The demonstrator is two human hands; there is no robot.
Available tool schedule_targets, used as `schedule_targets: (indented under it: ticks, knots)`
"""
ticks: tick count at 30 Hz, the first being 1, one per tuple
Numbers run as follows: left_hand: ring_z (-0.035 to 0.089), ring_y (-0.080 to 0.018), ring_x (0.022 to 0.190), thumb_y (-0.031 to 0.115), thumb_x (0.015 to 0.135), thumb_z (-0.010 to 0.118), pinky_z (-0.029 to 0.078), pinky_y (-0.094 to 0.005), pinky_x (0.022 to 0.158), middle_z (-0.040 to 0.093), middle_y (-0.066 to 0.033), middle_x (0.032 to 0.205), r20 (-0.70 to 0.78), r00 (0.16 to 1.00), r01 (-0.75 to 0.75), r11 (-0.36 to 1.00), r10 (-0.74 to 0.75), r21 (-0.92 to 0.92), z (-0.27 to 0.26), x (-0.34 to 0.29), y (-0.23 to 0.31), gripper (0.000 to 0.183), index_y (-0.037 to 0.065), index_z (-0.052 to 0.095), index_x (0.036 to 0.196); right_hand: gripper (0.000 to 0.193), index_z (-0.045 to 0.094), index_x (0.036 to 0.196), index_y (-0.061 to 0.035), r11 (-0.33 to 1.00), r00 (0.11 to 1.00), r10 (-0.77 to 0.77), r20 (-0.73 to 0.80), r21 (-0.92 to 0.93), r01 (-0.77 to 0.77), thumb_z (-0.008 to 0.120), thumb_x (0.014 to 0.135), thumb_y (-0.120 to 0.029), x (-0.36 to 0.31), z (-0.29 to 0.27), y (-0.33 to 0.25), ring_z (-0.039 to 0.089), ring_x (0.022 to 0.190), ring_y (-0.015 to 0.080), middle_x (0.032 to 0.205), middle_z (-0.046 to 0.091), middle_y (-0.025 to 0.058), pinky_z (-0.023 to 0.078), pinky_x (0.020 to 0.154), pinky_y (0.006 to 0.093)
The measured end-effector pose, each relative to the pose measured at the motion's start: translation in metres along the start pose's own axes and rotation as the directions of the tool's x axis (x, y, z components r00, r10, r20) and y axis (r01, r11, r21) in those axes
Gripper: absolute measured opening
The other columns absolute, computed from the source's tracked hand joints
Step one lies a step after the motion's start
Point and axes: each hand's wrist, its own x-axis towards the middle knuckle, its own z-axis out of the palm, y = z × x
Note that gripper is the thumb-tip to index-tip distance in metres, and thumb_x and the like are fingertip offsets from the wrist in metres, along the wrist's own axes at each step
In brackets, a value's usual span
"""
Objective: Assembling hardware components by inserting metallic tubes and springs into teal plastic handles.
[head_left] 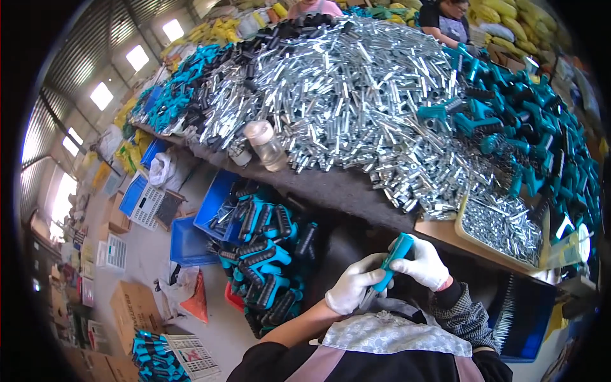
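In front of my chest I hold a teal plastic tool housing (396, 253), tilted with its upper end to the right. My left hand (354, 284), in a white glove, is closed around its lower end. My right hand (422, 265), gloved too, grips its upper part, thumb across it. Something greyish shows under my left fingers, too hidden to name. Just beyond my hands runs the edge of the dark table (331, 188), heaped with shiny metal tubes (356, 83). A shallow tray (459, 223) of small metal parts sits beyond my right hand.
Teal housings (534, 127) are piled at the right. More teal-and-black housings (264, 254) are heaped left of me, by blue bins (189, 242). A clear jar (267, 149) stands on the table. A blue bin (525, 328) with long screws is at lower right. Two people work across the table.
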Motion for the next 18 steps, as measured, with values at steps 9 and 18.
schedule_targets:
  ticks: [9,18]
  knots:
    - [0.065,-0.0178,0.087,0.019,0.098,0.061,0.054,-0.0288,0.076,0.061,-0.0155,0.115,-0.18,0.982,-0.079,0.983,0.048,-0.168,-0.036,-0.04,0.027,0.06,-0.009,0.038,0.145,0.025,0.066,0.11,-0.0004,0.943,0.971,-0.21,-0.116,-0.286,0.17,0.069,0.087,-0.008,0.047,0.016,0.018,0.067,0.08,0.0158,0.089,0.07,0.0088,0.054,0.074,0.03]
    - [0.064,-0.0193,0.096,0.02,0.097,0.063,0.056,-0.0315,0.078,0.061,-0.0157,0.12,-0.154,0.986,-0.094,0.982,0.068,-0.166,-0.054,-0.05,0.03,0.063,-0.005,0.035,0.148,0.015,0.066,0.104,0.0021,0.992,0.981,-0.031,-0.191,-0.129,0.006,0.057,0.094,-0.005,0.049,0.028,0.008,0.058,0.064,0.0073,0.078,0.064,0.0023,0.047,0.059,0.0223]
